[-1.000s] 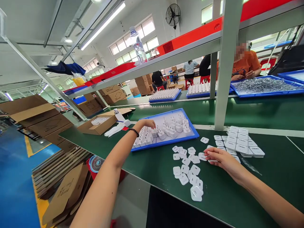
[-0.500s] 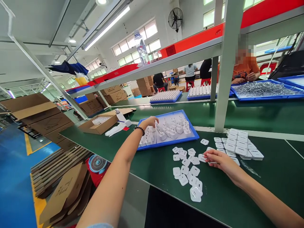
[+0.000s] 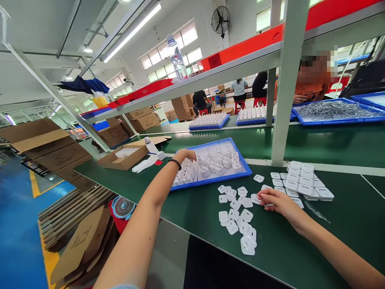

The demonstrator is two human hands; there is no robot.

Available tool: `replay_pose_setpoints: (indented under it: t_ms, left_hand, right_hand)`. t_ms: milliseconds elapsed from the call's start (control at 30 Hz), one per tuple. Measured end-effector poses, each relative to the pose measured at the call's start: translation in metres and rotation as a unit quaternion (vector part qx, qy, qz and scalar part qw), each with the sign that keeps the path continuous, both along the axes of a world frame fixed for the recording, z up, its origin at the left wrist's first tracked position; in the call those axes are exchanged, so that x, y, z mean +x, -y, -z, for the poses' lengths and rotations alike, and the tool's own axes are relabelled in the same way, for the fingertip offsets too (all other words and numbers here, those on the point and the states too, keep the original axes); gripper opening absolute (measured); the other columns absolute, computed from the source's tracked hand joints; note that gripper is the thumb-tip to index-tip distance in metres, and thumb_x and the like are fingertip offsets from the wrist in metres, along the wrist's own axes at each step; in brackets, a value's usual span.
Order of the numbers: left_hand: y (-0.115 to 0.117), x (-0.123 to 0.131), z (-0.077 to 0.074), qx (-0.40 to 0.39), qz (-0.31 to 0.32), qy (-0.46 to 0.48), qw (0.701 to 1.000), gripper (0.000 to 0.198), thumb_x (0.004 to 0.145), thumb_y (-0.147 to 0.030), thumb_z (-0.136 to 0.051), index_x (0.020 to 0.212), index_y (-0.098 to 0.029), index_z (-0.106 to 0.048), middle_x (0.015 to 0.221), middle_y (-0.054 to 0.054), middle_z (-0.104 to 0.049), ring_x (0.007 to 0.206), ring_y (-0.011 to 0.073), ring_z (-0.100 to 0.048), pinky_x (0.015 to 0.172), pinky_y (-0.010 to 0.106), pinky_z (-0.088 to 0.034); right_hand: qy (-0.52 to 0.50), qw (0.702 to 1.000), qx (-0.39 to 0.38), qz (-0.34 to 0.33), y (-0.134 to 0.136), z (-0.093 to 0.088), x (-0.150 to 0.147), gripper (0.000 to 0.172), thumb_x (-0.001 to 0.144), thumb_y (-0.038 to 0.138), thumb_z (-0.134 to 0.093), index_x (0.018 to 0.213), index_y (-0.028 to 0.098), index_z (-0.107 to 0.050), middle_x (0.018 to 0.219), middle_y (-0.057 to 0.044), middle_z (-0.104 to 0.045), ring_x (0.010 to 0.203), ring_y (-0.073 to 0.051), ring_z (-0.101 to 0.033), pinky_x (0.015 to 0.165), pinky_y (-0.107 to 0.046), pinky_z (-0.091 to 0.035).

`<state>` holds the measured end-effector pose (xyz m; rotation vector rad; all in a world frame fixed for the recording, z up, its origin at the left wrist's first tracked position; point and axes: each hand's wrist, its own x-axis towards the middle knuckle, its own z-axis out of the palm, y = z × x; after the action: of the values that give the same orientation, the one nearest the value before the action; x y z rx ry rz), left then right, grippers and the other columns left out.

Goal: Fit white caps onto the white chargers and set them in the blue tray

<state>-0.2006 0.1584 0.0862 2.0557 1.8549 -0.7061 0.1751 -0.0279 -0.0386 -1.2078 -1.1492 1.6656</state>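
My left hand [image 3: 184, 155] reaches over the near left part of a blue tray [image 3: 240, 175] of white plug adapters [image 3: 221, 162]; its fingers curl down among them, and what they hold is hidden. My right hand [image 3: 278, 202] rests on the green table, fingers pinched on a flat white square cover [image 3: 258, 198] at the edge of a loose scatter of such covers [image 3: 237, 214]. Neat stacks of the same covers [image 3: 300, 184] lie just beyond the right hand.
An open cardboard box [image 3: 126, 157] with white parts, a small bottle [image 3: 149, 145] and white gloves [image 3: 146, 164] sit left of the tray. A grey post [image 3: 285, 92] rises behind the stacks. More blue trays [image 3: 333, 109] lie on the far belt, where a person in orange [image 3: 313, 86] sits.
My left hand has drawn slightly back toward the tray's near left side. The right hand has hardly moved; the view shifted a little.
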Motion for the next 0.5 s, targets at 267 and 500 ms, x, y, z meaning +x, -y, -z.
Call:
replay_pose_setpoints:
  t_ms: [267, 500]
  left_hand:
    - [0.002, 0.015, 0.009, -0.006, 0.029, 0.051, 0.998, 0.036, 0.092, -0.034, -0.057, 0.122, -0.015, -0.055, 0.120, 0.009, -0.059, 0.102, 0.0216, -0.062, 0.086, 0.042, -0.054]
    - [-0.002, 0.005, 0.004, 0.048, -0.014, -0.029, 0.998, 0.034, 0.092, -0.033, -0.058, 0.120, -0.016, -0.056, 0.122, 0.009, -0.058, 0.106, 0.0230, -0.060, 0.088, 0.043, -0.053]
  right_hand:
    - [0.012, 1.000, 0.005, 0.001, -0.001, 0.006, -0.001, 0.024, 0.070, 0.042, -0.072, 0.079, 0.020, -0.071, 0.088, -0.005, -0.069, 0.082, -0.020, -0.063, 0.069, -0.029, -0.051]
    - [0.022, 1.000, 0.012, 0.001, -0.003, 0.009, -0.001, 0.024, 0.069, 0.042, -0.072, 0.079, 0.020, -0.071, 0.085, -0.005, -0.069, 0.080, -0.020, -0.063, 0.067, -0.028, -0.051]
